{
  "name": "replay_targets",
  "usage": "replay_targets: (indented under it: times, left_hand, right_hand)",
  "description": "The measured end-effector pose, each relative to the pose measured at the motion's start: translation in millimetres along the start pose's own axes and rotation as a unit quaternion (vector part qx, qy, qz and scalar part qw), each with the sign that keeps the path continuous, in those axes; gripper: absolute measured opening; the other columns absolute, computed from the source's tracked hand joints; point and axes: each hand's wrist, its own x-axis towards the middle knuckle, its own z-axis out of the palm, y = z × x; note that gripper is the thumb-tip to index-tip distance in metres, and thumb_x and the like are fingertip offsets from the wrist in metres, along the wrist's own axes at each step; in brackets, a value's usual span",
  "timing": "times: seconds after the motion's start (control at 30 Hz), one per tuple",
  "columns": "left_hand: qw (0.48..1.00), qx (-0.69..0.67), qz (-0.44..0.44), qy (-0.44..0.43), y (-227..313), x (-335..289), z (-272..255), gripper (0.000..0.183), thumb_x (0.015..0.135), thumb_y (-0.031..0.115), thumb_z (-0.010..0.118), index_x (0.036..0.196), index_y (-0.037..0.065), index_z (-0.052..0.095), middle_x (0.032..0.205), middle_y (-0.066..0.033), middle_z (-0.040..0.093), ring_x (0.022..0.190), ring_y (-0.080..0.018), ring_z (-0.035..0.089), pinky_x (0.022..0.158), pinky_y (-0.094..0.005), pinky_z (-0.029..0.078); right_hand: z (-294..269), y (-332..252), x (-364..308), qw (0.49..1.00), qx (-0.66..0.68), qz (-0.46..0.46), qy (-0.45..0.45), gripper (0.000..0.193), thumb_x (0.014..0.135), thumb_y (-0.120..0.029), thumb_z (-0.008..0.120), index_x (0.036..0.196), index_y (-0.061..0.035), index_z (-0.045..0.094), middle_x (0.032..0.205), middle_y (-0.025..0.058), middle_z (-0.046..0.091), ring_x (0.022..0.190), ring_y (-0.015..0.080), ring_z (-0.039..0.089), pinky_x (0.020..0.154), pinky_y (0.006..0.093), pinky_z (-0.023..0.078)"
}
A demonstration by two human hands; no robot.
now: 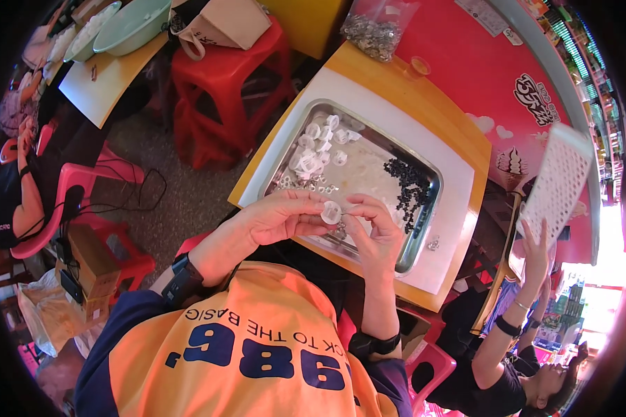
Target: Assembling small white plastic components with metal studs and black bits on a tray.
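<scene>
My left hand (275,217) pinches a small, clear-white round plastic part (331,213) between thumb and fingertips, above the near edge of a shallow metal tray (435,201). My right hand (377,233) is closed beside it, thumb and forefinger together near the part's right side; anything between them is too small to make out. White translucent plastic parts (309,161) lie heaped in the tray's left side. Many small black pieces (407,184) are spread along its right side. Small shiny metal pieces (318,185) lie just beyond my left hand.
The tray stands on a white board (459,226) on a yellow-edged table. A bag of metal parts (379,31) lies at the far edge. Red stools (229,76) stand at left. At right, a co-worker's raised hand (535,254) holds a white perforated basket (556,184).
</scene>
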Motion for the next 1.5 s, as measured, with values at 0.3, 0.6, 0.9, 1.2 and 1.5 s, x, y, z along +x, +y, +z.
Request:
replay_targets:
  times: [0.3,0.6,0.9,1.2,1.5]
  left_hand:
    - [1.000,-0.007,0.019,0.012,-0.9,-0.9,1.5,0.023,0.088,0.007,0.059,0.110,0.000,0.059,0.107,-0.0084,0.063,0.097,-0.0180,0.064,0.090,-0.0302,0.052]
    - [0.997,0.021,0.065,0.039,-4.1,1.0,4.3,0.023,0.087,0.006,0.062,0.109,-0.001,0.060,0.103,-0.0095,0.064,0.094,-0.0181,0.065,0.086,-0.0296,0.054]
    - [0.992,0.067,0.091,0.055,-7.3,-1.5,13.3,0.024,0.087,0.003,0.058,0.109,-0.005,0.060,0.101,-0.0107,0.064,0.090,-0.0175,0.065,0.083,-0.0281,0.054]
    - [0.987,0.097,0.108,0.070,-16.7,4.9,7.3,0.022,0.089,0.005,0.055,0.108,-0.006,0.061,0.099,-0.0105,0.063,0.088,-0.0163,0.064,0.078,-0.0285,0.054]
    - [0.983,0.102,0.126,0.089,-24.2,7.5,6.4,0.020,0.089,0.006,0.057,0.104,-0.005,0.062,0.095,-0.0083,0.064,0.080,-0.0132,0.064,0.070,-0.0252,0.054]
  right_hand:
    - [3.1,8.0,0.7,0.995,-0.077,-0.060,0.001,0.015,0.072,-0.003,0.074,0.087,-0.0081,0.070,0.103,0.0058,0.056,0.099,0.0192,0.051,0.085,0.0304,0.041]
    - [2.9,-15.5,0.1,0.843,-0.447,-0.298,-0.022,0.031,0.065,-0.010,0.076,0.094,-0.0153,0.067,0.103,0.0049,0.056,0.087,0.0230,0.053,0.079,0.0360,0.040]
    - [6.1,-15.7,0.9,0.820,-0.468,-0.329,-0.020,0.032,0.063,-0.012,0.077,0.093,-0.0152,0.066,0.102,0.0029,0.057,0.089,0.0206,0.053,0.081,0.0365,0.037]
    - [9.0,-15.9,-0.5,0.829,-0.456,-0.325,-0.012,0.028,0.062,-0.013,0.078,0.088,-0.0146,0.068,0.103,0.0023,0.057,0.090,0.0196,0.053,0.083,0.0373,0.037]
    - [9.0,-15.6,-3.9,0.824,-0.467,-0.320,-0.024,0.029,0.062,-0.014,0.078,0.089,-0.0132,0.068,0.105,0.0024,0.057,0.094,0.0191,0.054,0.088,0.0407,0.036]
